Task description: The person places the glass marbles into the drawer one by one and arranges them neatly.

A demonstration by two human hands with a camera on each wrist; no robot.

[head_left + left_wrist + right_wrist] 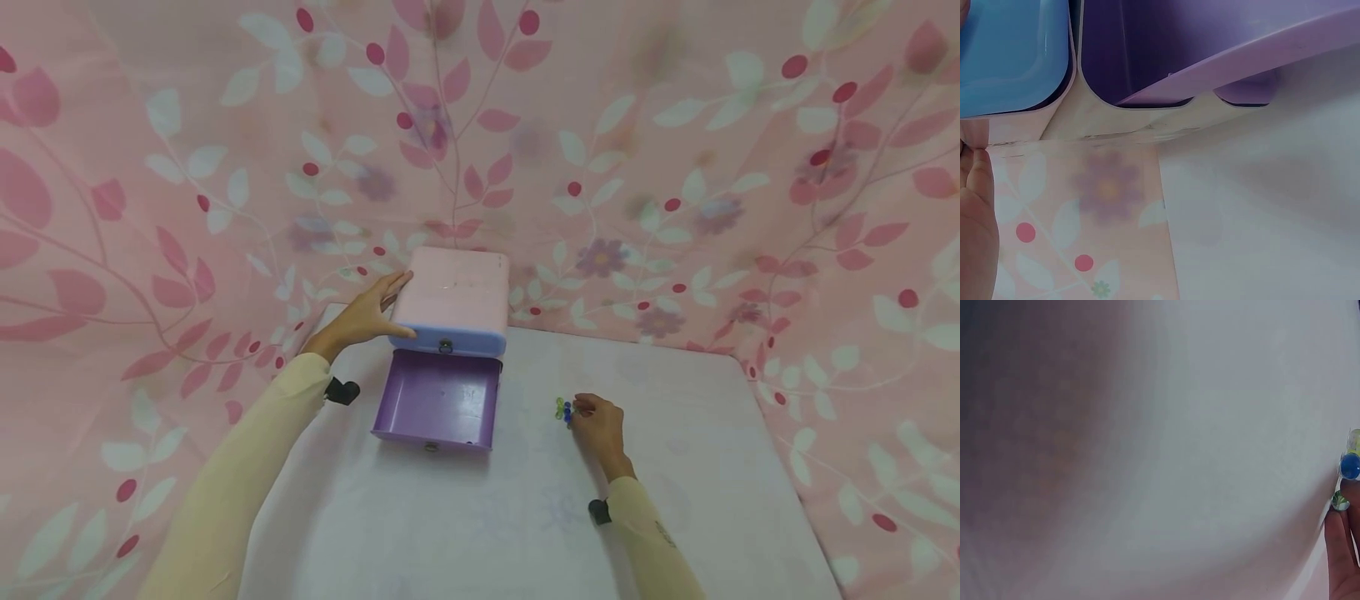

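A small drawer box with a pink top [457,283] stands at the back of the table. Its lower purple drawer [442,396] is pulled out; the blue drawer [457,340] above is pushed in. My left hand [363,317] rests on the box's left side, its thumb across the blue front and fingers extended along the side. To the right, my right hand [600,429] reaches down to a little cluster of blue and yellow-green glass marbles [560,407]. In the right wrist view its fingertips pinch a clear marble with green inside [1340,500], beside a blue marble [1350,466].
A white cloth [540,517] covers the table. Pink floral fabric [645,208] hangs behind and at both sides, close against the back of the box. A small dark speck [469,443] shows inside the purple drawer near its front edge.
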